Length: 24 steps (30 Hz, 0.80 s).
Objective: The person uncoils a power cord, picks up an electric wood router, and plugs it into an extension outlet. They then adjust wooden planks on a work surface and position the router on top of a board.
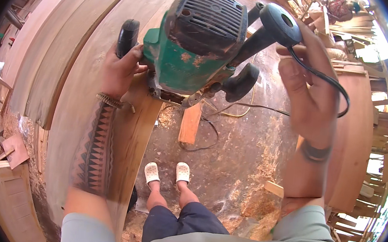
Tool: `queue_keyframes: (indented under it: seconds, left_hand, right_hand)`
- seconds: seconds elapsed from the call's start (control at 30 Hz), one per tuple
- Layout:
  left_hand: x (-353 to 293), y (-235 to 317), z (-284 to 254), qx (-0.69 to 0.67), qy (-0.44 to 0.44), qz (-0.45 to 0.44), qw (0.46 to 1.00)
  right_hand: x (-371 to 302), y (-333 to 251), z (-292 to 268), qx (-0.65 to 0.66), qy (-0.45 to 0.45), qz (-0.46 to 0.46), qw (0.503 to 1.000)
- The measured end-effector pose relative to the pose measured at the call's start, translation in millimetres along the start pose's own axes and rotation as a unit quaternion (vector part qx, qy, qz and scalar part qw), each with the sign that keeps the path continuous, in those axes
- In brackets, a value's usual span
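At left near, a panelled wooden door [13, 199] lies beside the long planks [85, 82]. The left hand [123, 70] is closed around the black side knob [127, 40] of the green power tool [180, 66], which is at the far centre, by the planks' right edge. Under it, 1 wood strip [189, 127] shows on the floor [232, 157]; nearer are 2 white shoes [151, 173]. To the right, the right hand [311, 92] is half wide, beside the rear handle [280, 24]; whether they touch, I cannot tell. A black cable [333, 80] loops across this hand.
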State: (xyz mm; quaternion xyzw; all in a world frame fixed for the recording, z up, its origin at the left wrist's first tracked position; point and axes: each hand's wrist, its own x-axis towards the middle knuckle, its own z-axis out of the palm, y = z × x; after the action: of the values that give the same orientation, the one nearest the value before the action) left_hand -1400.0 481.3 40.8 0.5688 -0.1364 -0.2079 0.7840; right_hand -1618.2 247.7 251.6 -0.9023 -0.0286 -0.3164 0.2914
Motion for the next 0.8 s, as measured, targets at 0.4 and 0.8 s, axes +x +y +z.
queue_keyframes:
  seconds: [0.4, 0.8]
  left_hand:
    - [-10.6, 25.6, 12.1, 0.028, 0.032, -0.032, 0.999]
    - [-7.8, 22.7, 19.7, -0.006, 0.024, -0.013, 1.000]
  right_hand:
    - [67.3, -76.9, -34.2, -0.264, -0.305, -0.182, 0.897]
    - [108.4, -61.1, -25.3, -0.311, -0.430, -0.153, 0.834]
